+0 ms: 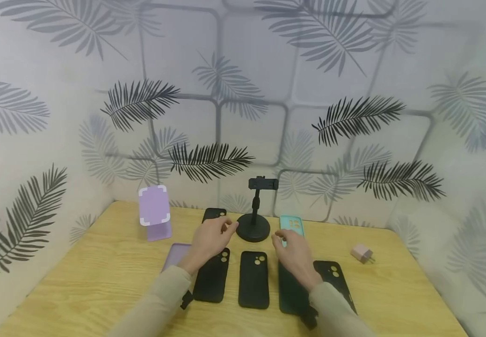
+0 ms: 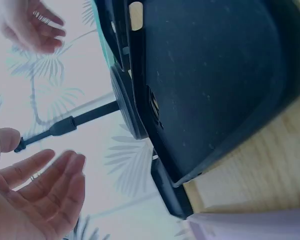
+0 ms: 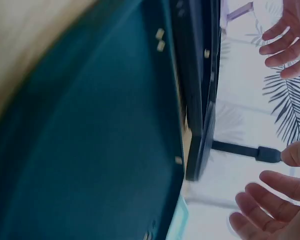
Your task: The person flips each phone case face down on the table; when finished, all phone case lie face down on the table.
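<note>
My left hand [image 1: 210,239] hovers over the black phone cases on the left, fingers relaxed and holding nothing. Under it lie one black phone case [image 1: 211,278] and, farther back, another black case [image 1: 214,213], partly hidden. The right hand [image 1: 294,255] hangs above a dark teal phone case [image 1: 289,292], its fingers loosely bent around nothing. Just behind that hand is a turquoise case [image 1: 291,221]. Between the hands a black phone case [image 1: 253,281] lies flat, with a black phone stand [image 1: 253,228] behind it. Both wrist views show the loose fingers [image 2: 55,195] away from the cases.
A purple phone stand [image 1: 154,206] stands at the back left. Partly under the left forearm is a purple case [image 1: 177,255]. Another black case [image 1: 334,278] lies by the right forearm, and a pink charger plug [image 1: 362,253] sits farther right. A patterned wall [image 1: 243,131] closes the table's back.
</note>
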A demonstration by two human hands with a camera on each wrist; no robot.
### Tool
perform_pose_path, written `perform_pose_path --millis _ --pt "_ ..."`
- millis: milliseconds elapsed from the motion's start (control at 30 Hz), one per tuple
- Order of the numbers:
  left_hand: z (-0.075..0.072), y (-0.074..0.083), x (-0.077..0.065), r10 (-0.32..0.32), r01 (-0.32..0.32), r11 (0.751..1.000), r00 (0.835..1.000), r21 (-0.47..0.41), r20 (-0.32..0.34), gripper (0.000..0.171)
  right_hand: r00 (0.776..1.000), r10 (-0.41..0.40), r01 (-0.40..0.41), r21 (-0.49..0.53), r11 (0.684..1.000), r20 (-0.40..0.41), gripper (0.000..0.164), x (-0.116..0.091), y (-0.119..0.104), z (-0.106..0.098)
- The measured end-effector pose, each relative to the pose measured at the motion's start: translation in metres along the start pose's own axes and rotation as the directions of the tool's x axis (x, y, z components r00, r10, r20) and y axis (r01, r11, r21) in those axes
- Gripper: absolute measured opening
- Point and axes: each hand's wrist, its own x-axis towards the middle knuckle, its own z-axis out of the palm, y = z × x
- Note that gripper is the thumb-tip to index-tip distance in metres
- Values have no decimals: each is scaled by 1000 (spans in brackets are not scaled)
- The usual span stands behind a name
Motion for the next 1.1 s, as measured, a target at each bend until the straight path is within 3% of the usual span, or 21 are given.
perform_pose_path --millis 67,167,300,467,600,700,767,967,1100 --pt "-1 -7 3 -41 43 993 999 -108 17 29 999 24 -27 76 997 38 26 2 -3 4" --pt "-3 -19 9 -74 92 958 994 -271 75 25 993 51 -68 176 982 102 21 6 -7 10" --pt "-4 -37 15 -95 143 922 984 -360 148 24 979 32 -92 296 951 200 18 13 -14 19" --pt "-7 -56 20 -185 249 895 962 -370 200 25 938 -5 -155 433 888 347 21 24 -26 31" --pt "-11 -70 24 -252 330 868 936 -370 244 28 884 -50 -228 522 822 465 29 33 -38 41" --pt "-14 -78 28 -296 391 833 913 -391 282 32 849 -85 -257 549 796 522 32 39 -45 51" --pt "-16 -83 30 -309 418 815 900 -402 307 35 836 -91 -264 543 797 540 33 43 -50 59" --pt "-16 -95 32 -347 458 834 869 -308 352 41 813 -78 -269 492 828 576 34 51 -54 83" --pt "-15 -97 30 -361 487 821 847 -298 391 43 799 -82 -274 482 832 595 36 53 -54 91"
